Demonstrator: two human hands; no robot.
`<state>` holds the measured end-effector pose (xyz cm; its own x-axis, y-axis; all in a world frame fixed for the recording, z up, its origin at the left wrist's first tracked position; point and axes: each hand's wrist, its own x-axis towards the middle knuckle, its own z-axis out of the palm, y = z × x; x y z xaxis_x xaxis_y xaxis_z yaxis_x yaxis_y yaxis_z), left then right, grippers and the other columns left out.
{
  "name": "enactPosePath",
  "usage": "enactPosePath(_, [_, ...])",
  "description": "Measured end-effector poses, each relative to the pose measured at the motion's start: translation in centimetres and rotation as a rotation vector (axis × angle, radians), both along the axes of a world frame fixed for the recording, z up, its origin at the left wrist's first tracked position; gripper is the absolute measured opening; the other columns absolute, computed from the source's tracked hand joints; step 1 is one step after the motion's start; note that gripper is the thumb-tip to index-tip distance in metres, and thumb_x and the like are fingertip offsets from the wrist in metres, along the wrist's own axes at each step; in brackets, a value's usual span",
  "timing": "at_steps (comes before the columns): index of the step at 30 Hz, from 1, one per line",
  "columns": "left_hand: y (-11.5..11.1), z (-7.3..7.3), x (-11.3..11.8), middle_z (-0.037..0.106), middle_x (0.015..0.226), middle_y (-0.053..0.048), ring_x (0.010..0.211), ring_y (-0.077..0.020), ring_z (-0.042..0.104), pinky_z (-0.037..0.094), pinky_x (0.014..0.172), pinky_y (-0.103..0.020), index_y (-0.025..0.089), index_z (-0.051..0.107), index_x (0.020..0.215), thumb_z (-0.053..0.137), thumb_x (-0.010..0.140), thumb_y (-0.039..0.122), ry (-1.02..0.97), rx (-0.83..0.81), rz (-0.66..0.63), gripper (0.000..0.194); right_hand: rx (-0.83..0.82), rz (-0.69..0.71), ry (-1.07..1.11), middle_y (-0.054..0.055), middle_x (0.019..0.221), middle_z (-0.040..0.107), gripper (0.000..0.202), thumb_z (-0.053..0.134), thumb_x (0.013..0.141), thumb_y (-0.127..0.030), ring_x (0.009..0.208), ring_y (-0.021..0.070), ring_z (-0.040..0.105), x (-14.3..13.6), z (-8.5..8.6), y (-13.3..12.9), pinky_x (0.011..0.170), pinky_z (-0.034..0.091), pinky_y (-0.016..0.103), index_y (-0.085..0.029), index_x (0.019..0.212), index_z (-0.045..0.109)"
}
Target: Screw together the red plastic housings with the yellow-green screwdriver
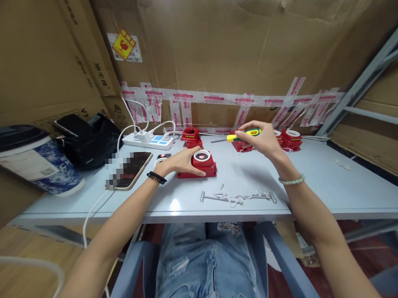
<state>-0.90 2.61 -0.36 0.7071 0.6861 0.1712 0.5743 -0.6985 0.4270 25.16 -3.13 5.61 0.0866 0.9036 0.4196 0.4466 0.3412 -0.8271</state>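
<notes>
"Red casing (211, 169): which way does it lie from the hands?"

"It's on the table (240, 178), white ring (202, 160) uppermost, gripped by the left hand (183, 161), so that one is nearer. The thumb runs along the near side; the far fingertips are hidden, so I can't say quite where they press."

"And its long axis?"

"Side to side, roughly along the table's front edge, as far as the wide view lets me judge."

"Where's the right hand (263, 139)?"

"Off to the right and a little farther out, apart from it, pinching a screwdriver (232, 138). The shaft points left, nearly level rather than upright, its tip beyond the right end of the casing."
</notes>
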Motion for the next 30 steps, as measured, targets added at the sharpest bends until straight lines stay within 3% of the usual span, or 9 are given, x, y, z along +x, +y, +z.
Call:
enactPosePath(3, [-0.4,0.1,0.5,0.067,0.095,-0.006,0.082,-0.026,0.062,0.043,0.069,-0.033,0.022,0.053,0.104,0.069,0.06,0.066,-0.02,-0.018,-0.018,0.064,0.113,-0.027,-0.075,-0.002,0.041,0.051,0.024,0.068,0.072,-0.038,0.034,0.0098,0.047,-0.7,0.3,-0.4,0.035,0.037,0.023,-0.017,0.064,0.058])
enactPosePath(7, [-0.7,0.0,1.0,0.066,0.093,-0.004,0.08,-0.0248,0.061,0.042,0.067,-0.032,0.021,0.054,0.103,0.07,0.06,0.065,-0.058,-0.02,-0.043,0.063,0.171,-0.031,-0.167,-0.003,0.041,0.049,0.02,0.065,0.068,-0.028,0.035,0.0091,0.046,-1.0,1.0,-1.3,0.035,0.034,0.022,-0.018,0.055,0.053])
enactPosePath(12, [-0.5,-0.3,1.1,0.065,0.092,-0.004,0.08,-0.0248,0.061,0.042,0.067,-0.033,0.022,0.053,0.099,0.069,0.06,0.064,-0.056,-0.016,-0.049,0.06,0.132,-0.052,-0.184,-0.002,0.039,0.05,0.017,0.063,0.065,-0.024,0.032,0.0095,0.045,-0.5,1.5,-1.9,0.033,0.032,0.022,-0.018,0.052,0.053])
enactPosePath(20, [-0.6,-0.2,1.0,0.066,0.094,-0.006,0.081,-0.0255,0.061,0.044,0.068,-0.034,0.021,0.053,0.101,0.07,0.061,0.064,-0.059,-0.022,-0.051,0.061,0.059,-0.012,-0.238,-0.003,0.039,0.049,0.01,0.059,0.062,-0.02,0.033,0.0094,0.046,-1.0,0.8,-1.6,0.032,0.035,0.021,-0.017,0.053,0.055])
enactPosePath(30, [-0.6,-0.2,1.0,0.066,0.103,-0.008,0.09,-0.0287,0.062,0.045,0.074,-0.036,0.022,0.052,0.11,0.069,0.062,0.065,-0.023,-0.028,-0.03,0.067,0.007,-0.101,-0.293,-0.001,0.041,0.05,0.008,0.059,0.061,-0.022,0.035,0.0109,0.047,-1.3,1.2,-1.7,0.033,0.034,0.022,-0.017,0.055,0.056])
